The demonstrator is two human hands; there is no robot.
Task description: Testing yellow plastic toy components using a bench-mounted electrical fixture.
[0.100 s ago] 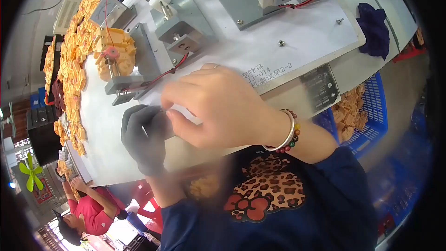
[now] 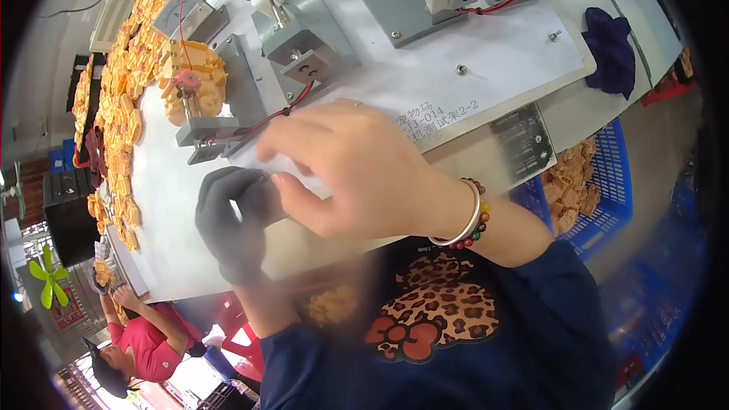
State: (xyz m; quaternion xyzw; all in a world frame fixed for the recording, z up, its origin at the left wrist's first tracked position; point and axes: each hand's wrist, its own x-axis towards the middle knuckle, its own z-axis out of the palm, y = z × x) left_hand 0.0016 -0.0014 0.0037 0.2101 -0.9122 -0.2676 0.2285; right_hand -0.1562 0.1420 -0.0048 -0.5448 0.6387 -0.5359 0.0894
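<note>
My left hand [image 2: 234, 212], in a dark grey glove, is raised over the near edge of the white table [image 2: 171, 220]. Its fingers are curled in toward the thumb; whatever they may hold is hidden. Right beside it, my bare right hand [image 2: 357, 171] has its thumb tip close to the gloved fingers. A gap shows between that thumb and the bent forefinger, with nothing visible in it. Beyond the hands, a yellow-orange plastic part [image 2: 199, 80] sits in a grey metal test fixture [image 2: 209, 130] with a red wire.
More grey fixtures [image 2: 304, 53] stand on a white board [image 2: 501, 76]. Yellow plastic parts [image 2: 121, 129] are heaped along the table's left side. A dark cloth [image 2: 610, 49] lies at right, above a blue basket [image 2: 607, 182] of parts. Another person [image 2: 156, 342] works at lower left.
The forefinger of my right hand has lifted away from its thumb, widening the gap. My left hand has shifted very slightly left and stays curled.
</note>
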